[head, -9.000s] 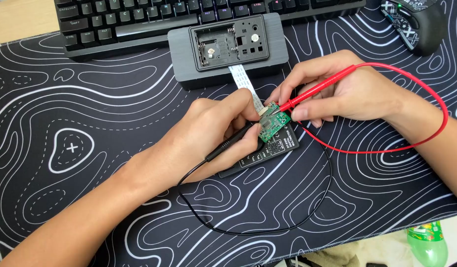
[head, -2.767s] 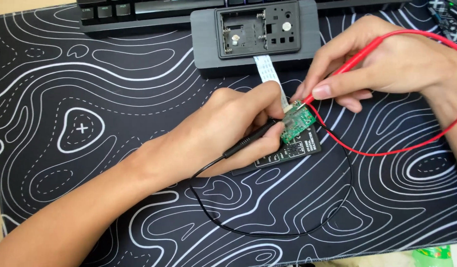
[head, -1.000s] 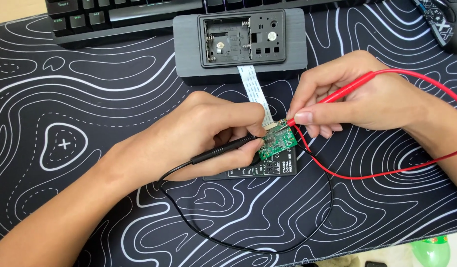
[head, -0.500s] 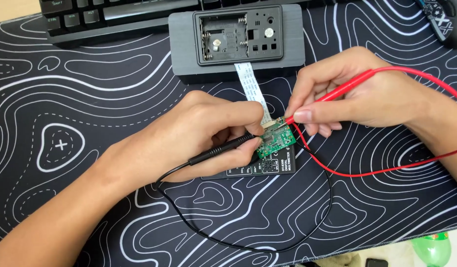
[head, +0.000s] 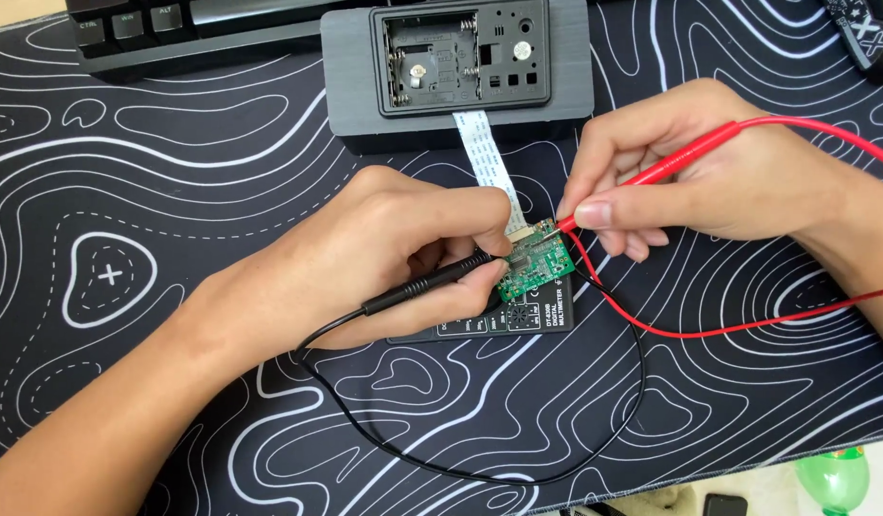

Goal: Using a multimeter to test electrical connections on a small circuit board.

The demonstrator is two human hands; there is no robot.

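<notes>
Matt black cloth desk mat (head: 174, 191) with white contour lines, green circuit board (head: 534, 265) between both grips – dull laminate, glossy red plastic probe (head: 671, 167) in right grip, matt black plastic probe (head: 427, 284) in left, dark brushed-look casing (head: 351, 76) beyond.

Counted on the black wavy-lined surface (head: 174, 191):
Two probes, one red (head: 690, 158), one black (head: 427, 284); one small green circuit board (head: 535, 268); one grey open-backed case (head: 461, 62); one white ribbon cable (head: 487, 158).
</notes>
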